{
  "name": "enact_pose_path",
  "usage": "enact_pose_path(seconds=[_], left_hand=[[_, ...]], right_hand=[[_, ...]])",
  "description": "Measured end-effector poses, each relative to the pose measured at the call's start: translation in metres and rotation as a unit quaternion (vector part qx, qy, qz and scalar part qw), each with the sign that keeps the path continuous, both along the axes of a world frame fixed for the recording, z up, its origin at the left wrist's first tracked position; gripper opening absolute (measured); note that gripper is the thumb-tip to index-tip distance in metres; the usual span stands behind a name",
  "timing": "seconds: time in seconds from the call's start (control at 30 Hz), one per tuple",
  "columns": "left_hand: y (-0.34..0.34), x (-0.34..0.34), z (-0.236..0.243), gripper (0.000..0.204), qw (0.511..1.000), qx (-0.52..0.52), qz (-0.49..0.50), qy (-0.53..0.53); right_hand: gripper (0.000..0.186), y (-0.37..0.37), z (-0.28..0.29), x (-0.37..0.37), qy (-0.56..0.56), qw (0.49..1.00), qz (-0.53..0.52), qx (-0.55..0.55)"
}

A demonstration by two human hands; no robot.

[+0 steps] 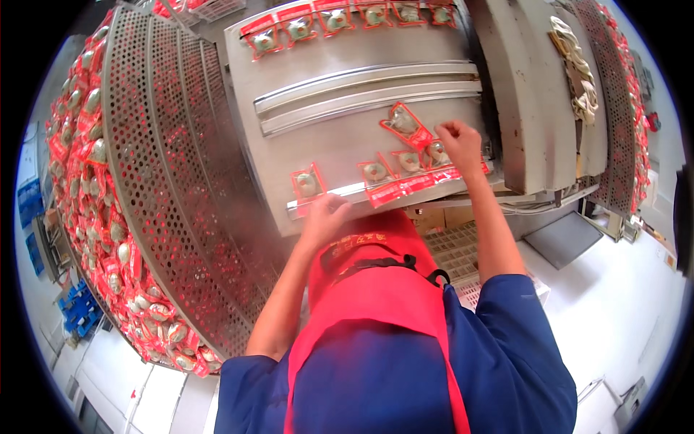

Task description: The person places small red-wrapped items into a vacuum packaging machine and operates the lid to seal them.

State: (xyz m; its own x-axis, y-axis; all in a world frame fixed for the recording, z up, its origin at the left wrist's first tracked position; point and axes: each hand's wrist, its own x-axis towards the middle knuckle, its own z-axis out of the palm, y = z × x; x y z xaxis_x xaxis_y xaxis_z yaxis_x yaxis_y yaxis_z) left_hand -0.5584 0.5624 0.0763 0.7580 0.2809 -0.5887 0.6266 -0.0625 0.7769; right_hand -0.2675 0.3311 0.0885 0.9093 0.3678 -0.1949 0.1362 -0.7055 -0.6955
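Observation:
My left hand (pixel 327 215) rests at the near edge of the steel machine bed (pixel 347 155), beside a single clear-and-red vacuum pouch (pixel 307 185) holding a pale round item. Its fingers are loosely bent and apart. Further right, my right hand (pixel 463 147) is over the bed with its fingers curled in; whether anything is between them is hidden. Just beside it lies a pouch (pixel 437 153) at the end of a near row. A tilted pouch (pixel 405 126) lies behind that row, its red end toward my right hand. Other row pouches (pixel 374 172) have red ends toward me.
A metal seal bar (pixel 369 90) crosses the bed, with a far row of pouches (pixel 335 20) beyond it. Perforated steel bins (pixel 170 108) heaped with red pouches (pixel 94 173) stand left and right. A raised lid (pixel 517 94) is at right. Beneath the bed is a plastic crate (pixel 455 249).

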Motion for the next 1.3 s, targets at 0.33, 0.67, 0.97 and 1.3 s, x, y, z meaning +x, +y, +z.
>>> enact_pose_path(seconds=[0.33,0.67,0.97,1.3], left_hand=[[-0.045,0.044,-0.033,0.046,0.986,0.134,-0.035,-0.09],[-0.039,0.059,-0.036,0.044,0.995,-0.092,0.03,-0.023],[-0.043,0.06,-0.035,0.048,0.998,-0.048,0.03,-0.035],[-0.047,0.062,-0.034,0.049,0.992,-0.085,0.091,-0.035]], right_hand=[[0.017,-0.1,-0.014,-0.087,0.088,0.993,-0.081,0.02],[0.03,-0.151,-0.053,0.017,-0.073,0.976,-0.123,-0.164],[0.034,-0.148,-0.06,0.044,0.015,0.978,-0.074,-0.196],[0.027,-0.129,-0.027,0.033,-0.112,0.965,-0.028,-0.235]])
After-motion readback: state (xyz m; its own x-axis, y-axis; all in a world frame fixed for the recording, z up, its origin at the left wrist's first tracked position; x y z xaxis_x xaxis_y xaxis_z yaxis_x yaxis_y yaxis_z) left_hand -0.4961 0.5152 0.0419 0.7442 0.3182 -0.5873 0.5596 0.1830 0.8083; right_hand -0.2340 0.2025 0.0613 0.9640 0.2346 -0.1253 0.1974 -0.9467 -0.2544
